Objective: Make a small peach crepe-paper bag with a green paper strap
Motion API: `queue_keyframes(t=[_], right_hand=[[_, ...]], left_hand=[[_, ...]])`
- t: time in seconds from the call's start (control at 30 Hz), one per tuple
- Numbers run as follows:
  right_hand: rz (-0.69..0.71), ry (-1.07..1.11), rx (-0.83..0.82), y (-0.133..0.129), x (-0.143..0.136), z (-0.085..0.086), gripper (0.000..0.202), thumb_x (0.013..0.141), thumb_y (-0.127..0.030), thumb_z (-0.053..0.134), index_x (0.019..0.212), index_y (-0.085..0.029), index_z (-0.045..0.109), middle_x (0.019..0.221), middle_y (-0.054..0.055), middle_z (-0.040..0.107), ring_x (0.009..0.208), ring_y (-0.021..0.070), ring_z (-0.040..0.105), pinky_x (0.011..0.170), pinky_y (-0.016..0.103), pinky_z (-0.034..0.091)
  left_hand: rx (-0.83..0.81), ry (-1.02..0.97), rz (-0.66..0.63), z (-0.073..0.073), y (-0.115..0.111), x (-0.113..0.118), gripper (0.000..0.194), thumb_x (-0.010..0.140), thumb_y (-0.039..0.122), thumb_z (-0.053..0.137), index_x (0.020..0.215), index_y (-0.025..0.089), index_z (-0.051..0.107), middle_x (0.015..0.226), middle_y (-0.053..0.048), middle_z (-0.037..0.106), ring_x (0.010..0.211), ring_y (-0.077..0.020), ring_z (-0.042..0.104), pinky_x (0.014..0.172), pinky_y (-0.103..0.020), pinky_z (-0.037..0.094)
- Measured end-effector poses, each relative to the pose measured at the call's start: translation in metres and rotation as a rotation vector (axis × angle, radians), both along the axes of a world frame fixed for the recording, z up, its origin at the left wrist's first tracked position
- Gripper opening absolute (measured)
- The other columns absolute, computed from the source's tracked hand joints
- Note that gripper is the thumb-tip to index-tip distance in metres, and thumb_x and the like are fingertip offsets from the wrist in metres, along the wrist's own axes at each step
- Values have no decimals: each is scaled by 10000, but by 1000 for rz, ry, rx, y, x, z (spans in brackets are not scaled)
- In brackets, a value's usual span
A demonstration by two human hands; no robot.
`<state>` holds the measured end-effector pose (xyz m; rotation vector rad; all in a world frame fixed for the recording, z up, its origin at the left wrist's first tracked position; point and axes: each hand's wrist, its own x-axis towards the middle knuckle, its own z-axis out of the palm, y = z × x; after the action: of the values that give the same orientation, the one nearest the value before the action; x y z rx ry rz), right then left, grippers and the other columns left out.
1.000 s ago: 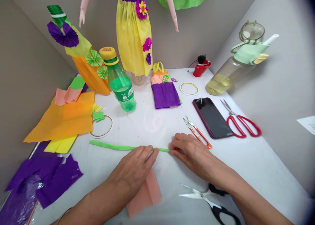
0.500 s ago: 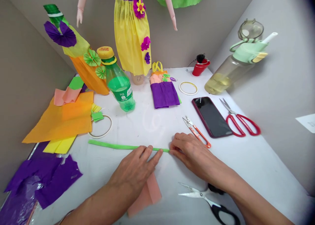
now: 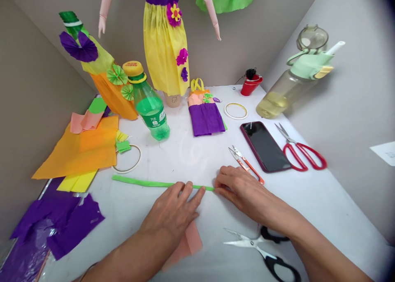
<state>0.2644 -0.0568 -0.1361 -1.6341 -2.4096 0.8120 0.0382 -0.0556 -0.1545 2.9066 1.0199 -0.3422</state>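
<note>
left hand (image 3: 175, 210): fingers apart, tips resting on the green strip (image 3: 148, 183). right hand (image 3: 240, 187): fingertips clamped on its right end. long axis: roughly parallel to the desk's far edge (image 3: 228, 88), free end toward the left edge.

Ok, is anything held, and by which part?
The green strip, at its right end by the right hand; the left hand presses it farther left.

Head view: worn on head | faces forward, down at hands | near, over white tabletop (image 3: 191, 158)
</note>
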Motion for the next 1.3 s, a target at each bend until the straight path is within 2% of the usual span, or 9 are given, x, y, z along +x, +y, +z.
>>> queue_keyframes(t=[0.23, 0.53, 0.87, 1.1, 1.3], right_hand=[[-38, -46, 10, -2, -3, 2, 213, 953, -182, 505, 744, -200, 540, 834, 20, 562, 775, 171, 530, 723, 315, 378], [-71, -67, -4, -1, 8, 15, 195, 941, -179, 511, 748, -201, 514, 818, 7, 578, 789, 169, 549, 749, 305, 389], [-117, -48, -30, 0, 9, 21, 195, 960, -214, 461, 777, -208, 530, 834, 8, 604, 796, 176, 565, 702, 292, 392], [-98, -17, -10, 1, 14, 14, 193, 951, -212, 461, 793, -202, 572, 813, 4, 607, 760, 158, 559, 678, 287, 384], [-78, 17, 2, 1, 14, 14, 178, 941, -199, 476, 794, -194, 577, 824, 0, 619, 770, 154, 561, 698, 295, 382]], left_hand=[[11, -17, 15, 1, 1, 2, 603, 905, 437, 610, 1445, 277, 396, 1223, -96, 569, 965, -240, 524, 833, -352, 469], [75, -102, 26, -12, -5, 5, 654, 841, 487, 677, 1421, 298, 439, 1228, -105, 577, 979, -256, 529, 844, -378, 458], [109, -105, 61, -14, -7, 17, 665, 812, 522, 694, 1410, 367, 445, 1177, -92, 573, 1008, -265, 509, 827, -385, 450], [59, -34, 66, -2, -7, 24, 634, 836, 491, 677, 1416, 386, 442, 1098, -96, 561, 951, -264, 501, 761, -347, 446], [-37, 29, 131, 15, -10, 35, 749, 742, 601, 713, 1409, 375, 456, 1186, -132, 548, 1039, -313, 492, 815, -409, 462]])
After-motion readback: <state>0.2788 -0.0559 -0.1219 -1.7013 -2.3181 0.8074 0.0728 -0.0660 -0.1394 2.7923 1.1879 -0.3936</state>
